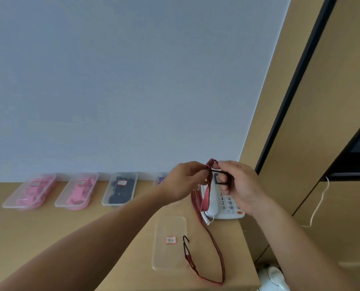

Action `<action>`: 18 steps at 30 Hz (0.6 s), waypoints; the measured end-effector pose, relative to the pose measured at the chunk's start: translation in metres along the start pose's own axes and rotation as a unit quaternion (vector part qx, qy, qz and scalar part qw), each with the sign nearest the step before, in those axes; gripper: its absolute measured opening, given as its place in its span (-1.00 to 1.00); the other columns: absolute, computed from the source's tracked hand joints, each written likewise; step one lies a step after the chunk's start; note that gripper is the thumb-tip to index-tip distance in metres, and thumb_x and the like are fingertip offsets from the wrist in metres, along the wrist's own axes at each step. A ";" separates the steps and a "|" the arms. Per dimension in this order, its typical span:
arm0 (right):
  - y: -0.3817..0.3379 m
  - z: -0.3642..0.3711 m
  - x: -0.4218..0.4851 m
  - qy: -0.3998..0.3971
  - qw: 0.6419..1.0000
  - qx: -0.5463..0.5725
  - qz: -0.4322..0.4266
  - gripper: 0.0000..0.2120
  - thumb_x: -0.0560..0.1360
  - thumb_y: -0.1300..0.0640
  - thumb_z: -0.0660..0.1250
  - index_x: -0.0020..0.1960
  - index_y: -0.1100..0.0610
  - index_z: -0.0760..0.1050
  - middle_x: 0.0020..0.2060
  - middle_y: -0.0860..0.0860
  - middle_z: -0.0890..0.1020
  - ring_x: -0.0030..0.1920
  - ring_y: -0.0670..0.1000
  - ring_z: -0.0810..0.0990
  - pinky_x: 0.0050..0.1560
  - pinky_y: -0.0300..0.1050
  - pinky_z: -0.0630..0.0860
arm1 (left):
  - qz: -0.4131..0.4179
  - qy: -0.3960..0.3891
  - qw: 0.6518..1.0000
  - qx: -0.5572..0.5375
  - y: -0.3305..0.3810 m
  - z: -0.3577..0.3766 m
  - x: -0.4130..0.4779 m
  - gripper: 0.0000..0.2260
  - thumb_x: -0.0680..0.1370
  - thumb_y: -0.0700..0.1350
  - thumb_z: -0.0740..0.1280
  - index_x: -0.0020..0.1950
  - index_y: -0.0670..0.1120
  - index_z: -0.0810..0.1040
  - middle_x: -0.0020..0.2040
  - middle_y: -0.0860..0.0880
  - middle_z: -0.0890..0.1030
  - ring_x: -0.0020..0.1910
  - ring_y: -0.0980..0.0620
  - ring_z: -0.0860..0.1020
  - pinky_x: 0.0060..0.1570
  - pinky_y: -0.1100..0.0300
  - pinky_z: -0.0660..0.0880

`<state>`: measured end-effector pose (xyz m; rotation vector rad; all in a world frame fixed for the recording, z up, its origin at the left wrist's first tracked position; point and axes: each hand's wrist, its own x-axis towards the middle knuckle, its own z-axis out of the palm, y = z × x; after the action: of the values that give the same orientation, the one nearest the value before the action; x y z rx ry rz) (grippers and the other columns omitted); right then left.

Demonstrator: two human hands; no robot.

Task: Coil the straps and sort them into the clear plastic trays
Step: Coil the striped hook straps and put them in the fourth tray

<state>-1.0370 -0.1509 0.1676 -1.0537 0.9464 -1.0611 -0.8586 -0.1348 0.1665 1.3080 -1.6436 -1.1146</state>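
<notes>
Nearest us, one red-striped strap (205, 200) trails in a loose loop over the desk (70, 227). Its one black hook (185, 241) lies over the right edge of the near tray (168, 225), a clear one with one red-edged label (170, 240). From the desk the strap runs up to both hands, which hold it in the air above one white phone (227, 208).

The left grip (183, 181) pinches the strap just below its top fold, thumb and fingertips pressed on it. The right grip (242, 185) is curled round one black buckle (223, 177) on the strap and pinches the fold from the other side. The two grips nearly touch.

Farther back, four far trays (106, 201) stand in a row along the wall (133, 80). Two hold pink straps (36, 190) and one holds black straps (120, 192). The fourth shows purple and is mostly hidden behind the left grip. That makes five trays in all. At the right, one white cord (319, 202) hangs down a tan cabinet (342, 206).
</notes>
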 end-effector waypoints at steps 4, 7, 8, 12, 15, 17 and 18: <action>-0.011 0.006 -0.010 -0.037 0.997 0.002 -0.065 -0.91 0.48 0.10 0.42 -0.11 0.09 0.69 -0.31 0.09 0.63 -0.41 0.06 0.58 -0.47 -0.17 0.44 | 0.012 0.005 0.995 -0.098 0.025 -0.002 -0.003 -0.88 0.62 -0.18 0.26 0.09 -0.12 0.57 -0.14 -0.05 0.72 -0.13 -0.06 0.72 -0.24 0.22 0.55; -0.015 0.008 -0.015 0.004 0.992 -0.067 -0.108 -0.95 0.49 0.16 0.44 -0.10 0.05 0.68 -0.29 0.07 0.68 -0.36 0.08 0.65 -0.45 -0.20 0.50 | 0.018 0.010 0.992 -0.121 0.031 -0.004 -0.006 -0.88 0.61 -0.17 0.27 0.05 -0.16 0.58 -0.17 -0.08 0.72 -0.19 -0.05 0.71 -0.20 0.14 0.54; -0.015 0.009 -0.016 0.027 0.987 -0.096 -0.123 -0.95 0.49 0.17 0.46 -0.12 0.05 0.68 -0.30 0.06 0.69 -0.37 0.03 0.65 -0.45 -0.22 0.49 | 0.016 0.009 0.991 -0.132 0.031 -0.005 -0.006 -0.86 0.61 -0.17 0.27 0.05 -0.20 0.58 -0.16 -0.13 0.71 -0.19 -0.06 0.69 -0.19 0.10 0.54; -0.017 0.016 -0.018 0.116 0.966 -0.160 -0.168 -0.84 0.38 0.08 0.56 -0.18 0.11 0.61 -0.35 0.03 0.69 -0.44 -0.05 0.60 -0.39 -0.22 0.53 | 0.021 -0.026 0.985 -0.170 0.038 -0.005 -0.009 -0.72 0.52 -0.01 0.28 0.00 -0.24 0.56 -0.10 -0.23 0.68 -0.15 -0.16 0.66 -0.18 0.07 0.57; -0.017 0.017 -0.019 0.137 0.944 -0.225 -0.197 -0.80 0.38 -0.04 0.54 -0.25 0.04 0.60 -0.32 -0.05 0.68 -0.34 -0.06 0.63 -0.31 -0.24 0.57 | 0.032 -0.036 0.988 -0.145 0.040 -0.006 -0.010 -0.75 0.62 -0.04 0.30 0.04 -0.24 0.57 -0.09 -0.20 0.71 -0.09 -0.17 0.69 -0.12 0.08 0.61; -0.018 0.014 -0.019 0.127 0.936 -0.249 -0.212 -0.87 0.43 -0.03 0.50 -0.25 -0.03 0.62 -0.22 -0.16 0.65 -0.23 -0.14 0.61 -0.23 -0.36 0.51 | 0.030 -0.033 0.987 -0.156 0.041 -0.009 -0.009 -0.74 0.67 -0.08 0.24 0.05 -0.28 0.57 -0.12 -0.20 0.71 -0.12 -0.15 0.70 -0.13 0.08 0.63; -0.019 0.013 -0.020 0.119 0.937 -0.249 -0.215 -0.90 0.44 0.00 0.49 -0.23 -0.07 0.63 -0.15 -0.20 0.62 -0.17 -0.18 0.60 -0.18 -0.40 0.48 | 0.028 -0.027 0.985 -0.165 0.042 -0.011 -0.008 -0.73 0.68 -0.08 0.22 0.03 -0.28 0.57 -0.15 -0.19 0.70 -0.16 -0.13 0.70 -0.18 0.10 0.62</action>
<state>-1.0329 -0.1316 0.1913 -1.6288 1.2549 -1.3681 -0.8613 -0.1250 0.2096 1.0195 -1.4473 -1.3322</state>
